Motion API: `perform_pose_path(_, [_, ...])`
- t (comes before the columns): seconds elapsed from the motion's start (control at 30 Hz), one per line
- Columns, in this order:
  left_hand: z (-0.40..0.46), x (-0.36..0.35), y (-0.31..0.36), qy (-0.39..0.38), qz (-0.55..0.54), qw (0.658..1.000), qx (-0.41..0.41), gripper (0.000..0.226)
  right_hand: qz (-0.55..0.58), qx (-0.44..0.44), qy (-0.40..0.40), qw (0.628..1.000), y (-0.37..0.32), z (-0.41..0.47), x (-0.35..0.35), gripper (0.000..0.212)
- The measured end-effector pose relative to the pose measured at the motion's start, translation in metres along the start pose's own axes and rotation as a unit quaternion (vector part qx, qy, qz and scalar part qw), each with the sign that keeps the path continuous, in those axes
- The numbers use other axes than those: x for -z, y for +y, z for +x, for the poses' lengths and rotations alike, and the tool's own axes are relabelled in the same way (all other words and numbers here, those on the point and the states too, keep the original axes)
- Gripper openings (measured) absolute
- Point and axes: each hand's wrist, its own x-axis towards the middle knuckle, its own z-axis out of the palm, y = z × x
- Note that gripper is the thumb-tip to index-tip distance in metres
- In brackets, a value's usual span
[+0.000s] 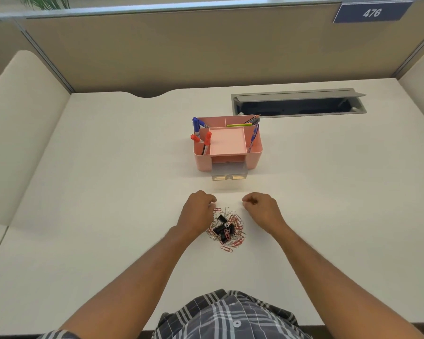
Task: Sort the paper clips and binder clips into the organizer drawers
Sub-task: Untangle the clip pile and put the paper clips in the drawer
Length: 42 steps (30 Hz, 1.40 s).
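The step in hand looks like the first picks from the mixed pile, which lies a little below the centre of the frame on the pale desk. To do it well, take one kind at a time: lift the chunky black binder clips out from the top first, since they pin the tangle down, then gather the loosened wire clips in small pinches rather than dragging the whole heap. The clear drawer already stands pulled out from the front of the pink organizer, just above the centre of the frame, so each pick has a short straight carry up the picture.

The left hand rests at the pile's upper left edge, fingers curled down onto the paper clips; it may be pinching one, though the fingertips are hidden. The right hand sits apart from the pile at its upper right, loosely fisted, and I cannot tell whether it holds anything.

The heap itself is a knot of red and silver wire clips with several small black binder clips bedded in its middle, a few red strays at its lower edge. Markers and pencils stand in the organizer's upper compartments.
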Motion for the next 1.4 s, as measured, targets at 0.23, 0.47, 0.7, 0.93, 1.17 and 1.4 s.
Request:
perform_pose_path(0.23, [-0.005, -0.008, 0.000, -0.024, 0.092, 0.995, -0.039, 0.027, -0.187, 0.106, -0.001, 0.977, -0.008, -0.007, -0.030, 0.026])
perform_pose_path(0.47, [-0.004, -0.012, 0.001, -0.007, 0.095, 0.994, -0.045, 0.012, -0.266, 0.182, -0.020, 0.946, -0.011, -0.003, -0.042, 0.021])
perform_pose_path(0.7, [-0.003, -0.012, 0.001, -0.009, 0.065, 0.997, -0.042, 0.010, -0.209, 0.150, -0.046, 0.965, -0.010, 0.003, -0.033, 0.011])
perform_pose_path(0.93, [-0.006, -0.010, 0.000, -0.021, 0.048, 0.998, -0.047, 0.014, -0.159, 0.128, -0.075, 0.976, -0.007, 0.007, -0.021, 0.010])
perform_pose_path(1.17, [-0.005, -0.008, 0.002, -0.014, 0.006, 1.000, -0.018, 0.015, -0.258, 0.206, -0.010, 0.944, -0.002, -0.006, -0.045, 0.011])
perform_pose_path(1.4, [-0.006, -0.010, -0.002, -0.002, -0.010, 1.000, 0.000, 0.023, -0.294, 0.223, -0.014, 0.929, -0.004, -0.006, -0.044, 0.012])
